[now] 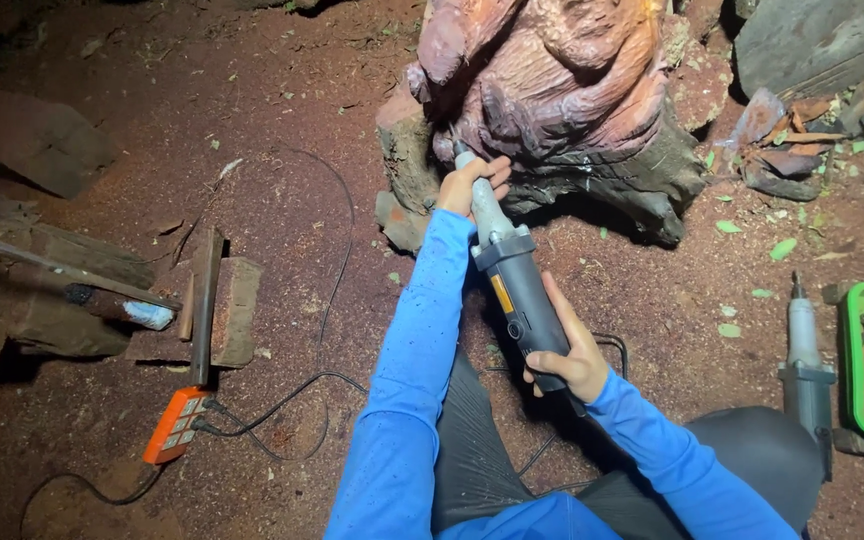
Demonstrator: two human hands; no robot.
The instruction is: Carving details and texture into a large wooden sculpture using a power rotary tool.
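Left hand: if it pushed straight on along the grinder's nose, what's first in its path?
The left hand points up the frame along the die grinder. First contact would be the reddish carved wood stump, which the tool tip already seems to meet. The exact gap between the knuckles and the wood is unclear from this view.

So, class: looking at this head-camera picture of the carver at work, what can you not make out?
- Tip of the die grinder: hidden by the left hand against the carved wood.
- Green tray: cut off by the right edge.
- Right hand: its fingers wrap under the grinder.
- Orange power strip: sockets too small.

grey die grinder against reddish carving
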